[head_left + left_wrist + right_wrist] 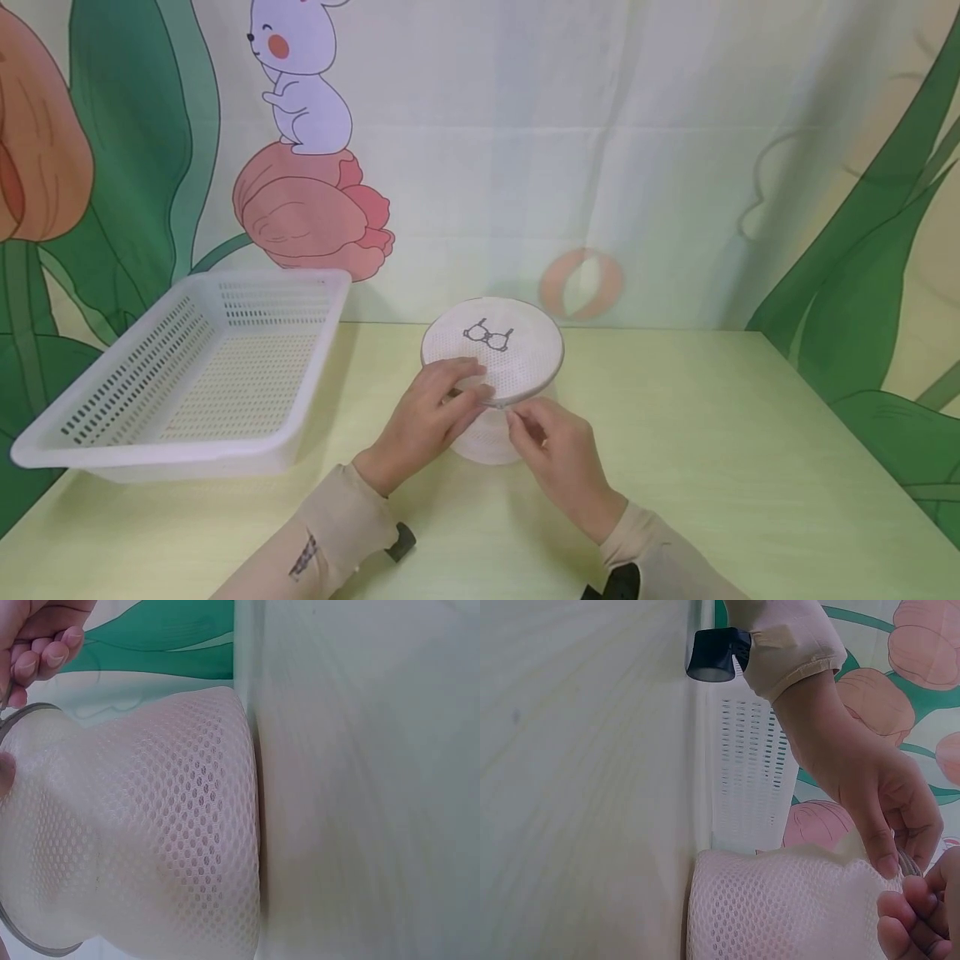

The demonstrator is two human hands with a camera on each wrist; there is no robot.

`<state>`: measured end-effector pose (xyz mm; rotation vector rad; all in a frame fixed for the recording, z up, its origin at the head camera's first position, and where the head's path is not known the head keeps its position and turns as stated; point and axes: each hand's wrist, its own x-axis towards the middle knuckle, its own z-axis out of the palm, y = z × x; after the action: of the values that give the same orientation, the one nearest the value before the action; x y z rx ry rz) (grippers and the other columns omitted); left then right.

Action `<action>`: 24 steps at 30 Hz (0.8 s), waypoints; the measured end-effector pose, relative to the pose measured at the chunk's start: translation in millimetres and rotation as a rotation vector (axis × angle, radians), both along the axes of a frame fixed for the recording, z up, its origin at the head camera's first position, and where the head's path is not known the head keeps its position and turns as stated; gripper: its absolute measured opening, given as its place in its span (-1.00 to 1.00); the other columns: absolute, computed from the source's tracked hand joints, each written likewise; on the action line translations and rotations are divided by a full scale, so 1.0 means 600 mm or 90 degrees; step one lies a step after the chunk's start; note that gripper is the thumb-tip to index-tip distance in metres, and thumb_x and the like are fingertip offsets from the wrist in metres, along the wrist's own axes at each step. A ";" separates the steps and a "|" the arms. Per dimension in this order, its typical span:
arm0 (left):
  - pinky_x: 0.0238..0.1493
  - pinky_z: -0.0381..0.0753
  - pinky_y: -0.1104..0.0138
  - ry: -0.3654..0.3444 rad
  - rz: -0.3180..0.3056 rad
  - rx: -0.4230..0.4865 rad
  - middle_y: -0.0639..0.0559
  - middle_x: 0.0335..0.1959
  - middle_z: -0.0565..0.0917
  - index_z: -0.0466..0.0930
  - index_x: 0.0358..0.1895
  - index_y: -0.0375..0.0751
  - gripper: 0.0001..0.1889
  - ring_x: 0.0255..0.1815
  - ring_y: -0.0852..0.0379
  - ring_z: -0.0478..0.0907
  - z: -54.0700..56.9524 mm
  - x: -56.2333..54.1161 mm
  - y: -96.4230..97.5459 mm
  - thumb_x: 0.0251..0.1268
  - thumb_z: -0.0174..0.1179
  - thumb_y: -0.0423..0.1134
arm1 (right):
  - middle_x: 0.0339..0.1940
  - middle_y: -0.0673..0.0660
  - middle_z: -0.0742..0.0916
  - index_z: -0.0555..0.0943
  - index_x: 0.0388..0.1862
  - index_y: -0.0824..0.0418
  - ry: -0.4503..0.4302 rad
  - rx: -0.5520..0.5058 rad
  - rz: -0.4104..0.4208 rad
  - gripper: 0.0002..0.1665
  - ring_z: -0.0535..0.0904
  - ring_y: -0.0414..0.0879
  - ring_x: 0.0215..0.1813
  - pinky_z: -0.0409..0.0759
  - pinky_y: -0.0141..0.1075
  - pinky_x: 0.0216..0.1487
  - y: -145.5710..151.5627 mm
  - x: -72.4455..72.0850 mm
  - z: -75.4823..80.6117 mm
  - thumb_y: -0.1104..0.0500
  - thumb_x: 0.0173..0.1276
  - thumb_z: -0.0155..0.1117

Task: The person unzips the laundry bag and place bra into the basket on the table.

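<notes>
A white cylindrical mesh laundry bag [525, 358] stands upright on the table, its round top bearing a dark bra outline [487, 336]. Grey trim with a zipper runs around the top edge. My left hand [423, 417] grips that edge at the near left, fingers over the top and thumb by the rim. Beside it, my right hand [562, 454] pinches the small zipper pull at the near edge, its fingertips mostly covering it. In the left wrist view the bag's mesh side [180, 810] bulges, and the right hand's fingers [54, 654] are curled by the trim.
A white plastic basket [300, 417] with slotted sides stands on the left of the pale green-yellow table [720, 467]. Behind the table hangs a printed cloth [480, 167] with a rabbit and flowers. Dark camera mounts [401, 542] sit at the wrists.
</notes>
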<state>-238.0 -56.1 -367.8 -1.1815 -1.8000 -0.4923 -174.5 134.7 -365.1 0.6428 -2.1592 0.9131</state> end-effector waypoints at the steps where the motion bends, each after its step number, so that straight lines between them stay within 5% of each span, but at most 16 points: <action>1: 0.19 0.54 0.15 -0.002 0.001 -0.001 -0.11 0.02 0.60 0.58 -0.18 -0.15 -0.79 0.13 -0.03 0.53 0.000 0.000 0.000 0.48 -0.01 -0.15 | -0.54 0.02 0.67 0.61 -0.38 0.22 -0.002 0.000 0.000 -0.94 0.51 -0.33 -0.50 0.51 -0.56 -0.50 0.000 0.000 0.001 0.35 0.20 0.25; 24: 0.22 0.53 0.16 -0.028 0.020 0.002 -0.12 0.04 0.60 0.55 -0.15 -0.17 -0.84 0.15 -0.05 0.53 0.001 -0.006 -0.010 0.47 0.01 -0.19 | -0.54 0.03 0.67 0.61 -0.39 0.22 0.009 -0.008 -0.018 -0.91 0.51 -0.32 -0.50 0.50 -0.57 -0.50 0.004 -0.004 0.002 0.39 0.18 0.27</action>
<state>-241.4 -62.1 -367.2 -1.1468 -1.8524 -0.5056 -176.8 136.9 -363.9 0.6086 -2.1427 0.9043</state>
